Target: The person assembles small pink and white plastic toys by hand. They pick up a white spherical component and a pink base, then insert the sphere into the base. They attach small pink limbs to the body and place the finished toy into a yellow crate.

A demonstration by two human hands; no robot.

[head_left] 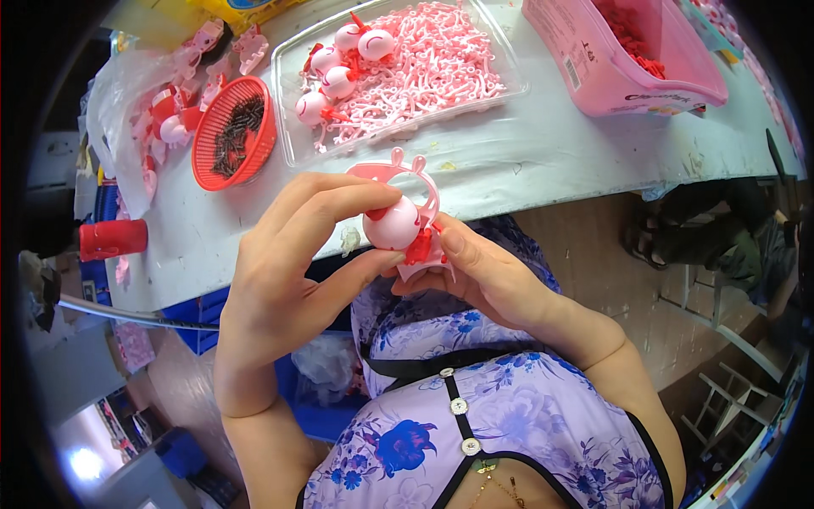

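Pinching pink ball (393, 226) at frame centre between thumb and forefinger of left hand (292, 246) — cradling pink toy (433, 197) in half-curled right hand (479, 265).

The lilac dress (543, 424) has blue flowers (405, 444) and black trim (398, 368).

Spreads out as a pale, slightly creased worktable (500, 157). Carries a clear tray (286, 110), a round red basket (200, 159) just left of it and a pink bin (593, 81) to its right
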